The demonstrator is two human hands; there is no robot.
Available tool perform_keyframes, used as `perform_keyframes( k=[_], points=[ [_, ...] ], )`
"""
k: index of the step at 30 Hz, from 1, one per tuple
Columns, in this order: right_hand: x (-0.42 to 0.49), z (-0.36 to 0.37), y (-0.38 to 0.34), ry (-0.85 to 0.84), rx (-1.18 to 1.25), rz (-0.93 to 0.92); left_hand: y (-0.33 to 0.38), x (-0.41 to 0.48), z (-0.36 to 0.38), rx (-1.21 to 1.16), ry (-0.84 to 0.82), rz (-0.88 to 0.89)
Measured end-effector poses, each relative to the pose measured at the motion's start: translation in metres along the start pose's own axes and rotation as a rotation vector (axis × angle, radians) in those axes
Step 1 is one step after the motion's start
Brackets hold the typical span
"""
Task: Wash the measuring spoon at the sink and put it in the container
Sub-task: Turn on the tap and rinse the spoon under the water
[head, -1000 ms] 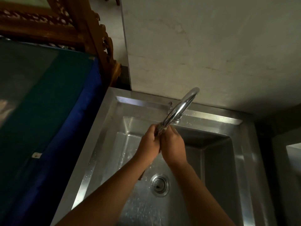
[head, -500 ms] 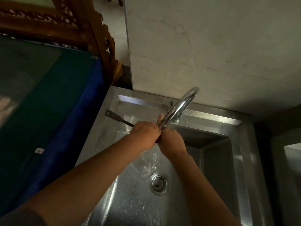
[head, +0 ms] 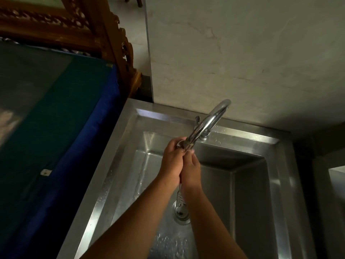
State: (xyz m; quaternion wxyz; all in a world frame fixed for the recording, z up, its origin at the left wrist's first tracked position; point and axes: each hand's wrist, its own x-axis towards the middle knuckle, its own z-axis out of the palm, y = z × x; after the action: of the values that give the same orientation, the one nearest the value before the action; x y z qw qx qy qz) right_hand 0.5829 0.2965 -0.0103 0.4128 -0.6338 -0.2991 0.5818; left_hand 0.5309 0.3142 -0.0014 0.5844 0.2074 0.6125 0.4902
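Observation:
Both my hands are pressed together just under the spout of the chrome faucet [head: 210, 119], over the steel sink [head: 113, 165]. My left hand [head: 170, 159] and my right hand [head: 192, 171] both close around the metal measuring spoon [head: 179, 193]. Its bowl end is mostly hidden in my fingers right at the spout tip. Its slim handle hangs down between my wrists, above the drain [head: 181, 213]. Water wets the basin floor. No container is in view.
A blue and green cloth-covered surface [head: 56, 128] lies to the left of the sink. Carved wooden furniture [head: 112, 43] stands behind it. A pale wall [head: 242, 53] rises behind the faucet. A dark gap and another ledge [head: 334, 184] sit at the right.
The spoon has turned in my hands: its handle pointed left over the sink's back corner half a second ago and now hangs toward me. My hands stay under the spout.

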Motion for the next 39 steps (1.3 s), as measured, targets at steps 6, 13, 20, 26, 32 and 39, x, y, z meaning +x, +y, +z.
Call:
perform_keyframes(
  k=[6,13,20,26,32,39],
  points=[
    [0.003,-0.026,-0.011,-0.066,-0.592,-0.314,0.024,0.01,-0.007,-0.103,-0.092,-0.003],
    [0.021,-0.015,-0.042,-0.09,-0.692,-0.489,0.039,0.014,-0.018,-0.459,-0.342,-0.038],
    [0.01,-0.011,-0.016,-0.14,-0.573,-0.343,0.022,0.019,-0.007,-0.365,-0.054,-0.174],
    [-0.023,-0.047,0.031,-0.174,-0.512,-0.285,0.016,0.021,-0.002,-0.423,-0.078,-0.244],
    [-0.03,-0.066,0.036,-0.164,-0.66,-0.388,0.013,0.014,-0.003,-0.071,-0.223,-0.091],
    [0.004,-0.047,-0.021,-0.254,-0.419,-0.344,0.028,0.006,-0.015,0.692,-0.263,0.217]
  ],
)
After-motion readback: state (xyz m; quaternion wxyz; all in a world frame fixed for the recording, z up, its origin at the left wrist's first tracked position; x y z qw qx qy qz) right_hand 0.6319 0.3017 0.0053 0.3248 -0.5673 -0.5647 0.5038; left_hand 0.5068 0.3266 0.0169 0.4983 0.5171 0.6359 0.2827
